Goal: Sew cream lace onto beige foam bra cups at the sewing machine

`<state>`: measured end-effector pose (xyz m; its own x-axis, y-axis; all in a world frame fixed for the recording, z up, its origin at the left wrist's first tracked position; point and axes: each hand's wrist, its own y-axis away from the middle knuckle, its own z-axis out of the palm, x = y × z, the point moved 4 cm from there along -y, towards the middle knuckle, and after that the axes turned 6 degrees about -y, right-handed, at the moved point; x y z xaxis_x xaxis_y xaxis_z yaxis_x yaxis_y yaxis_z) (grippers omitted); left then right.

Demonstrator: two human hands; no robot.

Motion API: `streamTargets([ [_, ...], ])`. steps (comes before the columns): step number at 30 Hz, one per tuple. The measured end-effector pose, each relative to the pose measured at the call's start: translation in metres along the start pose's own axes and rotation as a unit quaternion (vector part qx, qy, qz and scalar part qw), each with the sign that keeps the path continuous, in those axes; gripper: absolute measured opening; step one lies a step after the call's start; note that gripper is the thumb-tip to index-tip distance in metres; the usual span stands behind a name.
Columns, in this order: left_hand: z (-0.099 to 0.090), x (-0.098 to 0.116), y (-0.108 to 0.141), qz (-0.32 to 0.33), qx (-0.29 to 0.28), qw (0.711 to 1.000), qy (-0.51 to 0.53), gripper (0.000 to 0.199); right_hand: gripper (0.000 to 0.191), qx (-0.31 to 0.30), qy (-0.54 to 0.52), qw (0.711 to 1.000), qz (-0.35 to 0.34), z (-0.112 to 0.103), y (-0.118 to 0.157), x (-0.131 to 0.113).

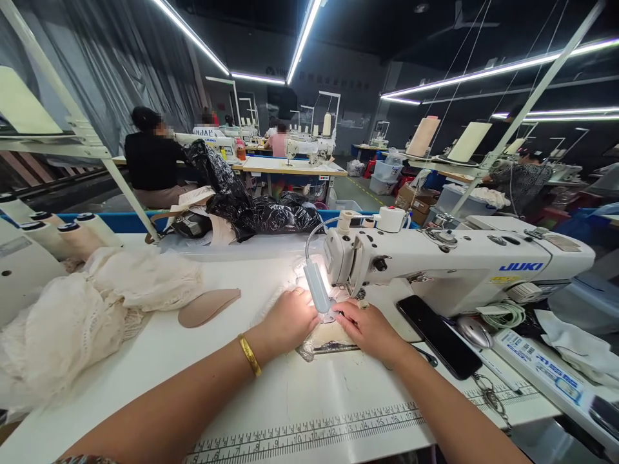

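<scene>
Pale, sheer lace-like fabric (276, 308) lies at the needle area of a white sewing machine (454, 283), brightly lit by a small grey lamp (316, 287) on a bent neck. My left hand (287, 322) rests on this fabric with fingers stretched forward; the lamp and its glare partly hide the fingertips. Opposite it, my right hand (367, 327) pinches at the fabric's right side with thumb and index finger, near the presser foot. A tiny dark spot shows between those fingers, too small to name. The needle itself is hard to make out.
Left of my hands lie a beige teardrop-shaped piece (209, 308) and ruffled cream fabric (62, 322). A phone (438, 335), computer mouse (474, 333) and white box (546, 367) sit to the right. Black plastic bags (275, 212) stand behind. A printed ruler (309, 435) runs along the front edge.
</scene>
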<state>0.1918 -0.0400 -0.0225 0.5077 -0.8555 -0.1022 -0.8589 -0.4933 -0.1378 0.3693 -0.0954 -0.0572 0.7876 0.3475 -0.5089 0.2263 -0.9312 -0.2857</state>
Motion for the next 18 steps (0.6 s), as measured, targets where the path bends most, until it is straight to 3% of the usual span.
streamTargets([
  [3, 0.005, -0.003, 0.008, -0.010, -0.027, 0.999, -0.021, 0.017, 0.026, 0.013, 0.045, 0.998, -0.029, 0.001, 0.003, -0.003],
  [6, 0.001, -0.006, 0.033, -0.037, -0.058, 0.997, -0.032, 0.022, 0.026, 0.006, 0.065, 0.993, -0.103, 0.008, 0.008, -0.022],
  [9, -0.018, 0.001, 0.080, -0.060, -0.105, 0.992, -0.030, 0.022, 0.033, -0.005, 0.053, 0.982, -0.180, 0.021, 0.009, -0.055],
  [12, -0.052, 0.019, 0.139, -0.058, -0.149, 0.984, 0.083, 0.016, 0.043, -0.009, 0.057, 0.969, -0.241, 0.036, 0.009, -0.096],
  [15, -0.087, 0.028, 0.196, -0.104, -0.172, 0.941, 0.272, 0.017, 0.032, -0.055, -0.018, 0.957, -0.283, 0.046, 0.022, -0.136],
  [18, -0.101, 0.024, 0.248, -0.175, -0.210, 0.876, 0.396, 0.014, 0.021, -0.146, -0.146, 0.950, -0.234, 0.059, 0.052, -0.162],
])
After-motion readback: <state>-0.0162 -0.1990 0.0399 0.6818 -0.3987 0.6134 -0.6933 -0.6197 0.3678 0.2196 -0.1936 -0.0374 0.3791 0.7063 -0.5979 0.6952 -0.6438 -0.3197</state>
